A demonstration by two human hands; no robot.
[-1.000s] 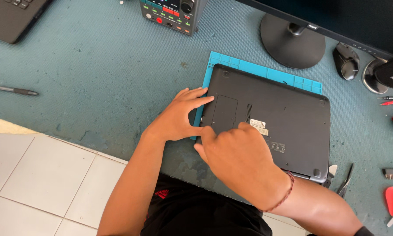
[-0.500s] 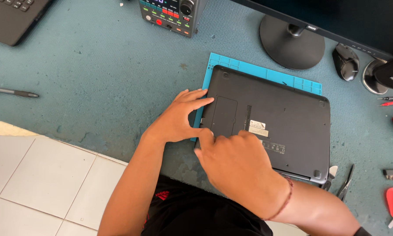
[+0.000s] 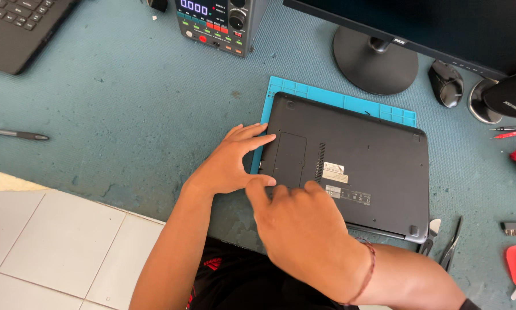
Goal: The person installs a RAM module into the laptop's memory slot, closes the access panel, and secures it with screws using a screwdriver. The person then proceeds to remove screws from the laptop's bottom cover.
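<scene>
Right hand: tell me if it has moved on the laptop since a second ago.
Yes. The right hand has slid back toward the person, uncovering the white label on the laptop. The laptop itself stays put on the blue mat.

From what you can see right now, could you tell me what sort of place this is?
Probably an electronics repair bench: an upturned laptop lies on a blue work mat, beside a bench power supply and pliers.

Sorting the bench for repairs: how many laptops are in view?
2. A dark grey laptop lies bottom-up on the blue mat, under both hands; a black open laptop sits at the top-left corner, partly cut off.
</scene>
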